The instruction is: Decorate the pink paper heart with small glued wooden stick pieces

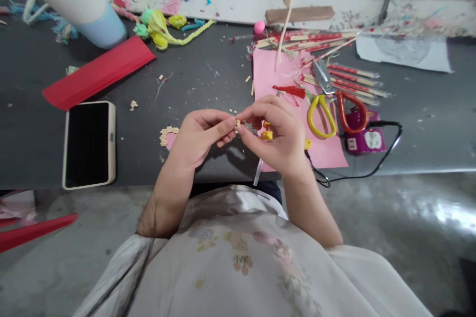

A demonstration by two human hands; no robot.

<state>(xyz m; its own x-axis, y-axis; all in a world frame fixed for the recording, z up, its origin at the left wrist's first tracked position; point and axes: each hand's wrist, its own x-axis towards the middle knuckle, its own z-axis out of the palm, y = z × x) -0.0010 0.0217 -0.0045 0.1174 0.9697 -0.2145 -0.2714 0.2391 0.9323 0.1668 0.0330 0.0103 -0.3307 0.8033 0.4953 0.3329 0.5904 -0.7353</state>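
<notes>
Above the table's near edge, my left hand (203,137) and my right hand (279,131) meet fingertip to fingertip. Both pinch a small cluster of pale wooden bits (238,126), partly covered by the fingers. Beside my left wrist lies a pink paper piece (170,139) edged with similar pale bits (164,134). Under my right hand is a yellow object (267,134), mostly hidden, with a translucent stick (257,173) poking past the table edge. A few loose crumbs (232,111) lie just beyond the fingertips.
Pink paper (327,153) bears yellow-and-red-handled scissors (323,77) and wrapped chopsticks (353,79). A purple box (366,138) has a black cable (388,151) looping toward the edge. At left are a phone (89,143), red folded paper (98,74) and a white-blue cylinder (98,20).
</notes>
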